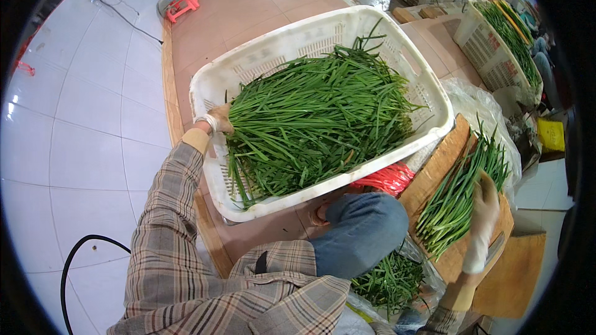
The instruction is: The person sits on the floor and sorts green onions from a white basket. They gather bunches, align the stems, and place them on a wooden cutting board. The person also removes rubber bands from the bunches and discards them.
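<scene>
A white plastic basket (pixel 326 174) holds a thick layer of long green leafy stalks (pixel 316 97), which look like garlic chives. My left hand (pixel 220 119) is at the basket's left side, closed around the stalk ends of a bunch. On the right, a wooden board (pixel 419 181) carries a smaller bunch of the same greens (pixel 454 204). My right hand (pixel 485 200), in a whitish glove or wrap, lies at this bunch's right edge; its fingers are partly hidden, so its hold is unclear. A metal blade-like thing (pixel 496 246) rests on the board beside my right wrist.
Red plastic ties or strips (pixel 386 179) lie between basket and board. Loose greens (pixel 391 284) fill a clear bag beside my knee. Another crate of greens (pixel 498 60) stands at the upper right, before a partly seen person. A red plastic stool (pixel 183 5) stands near the tiled wall.
</scene>
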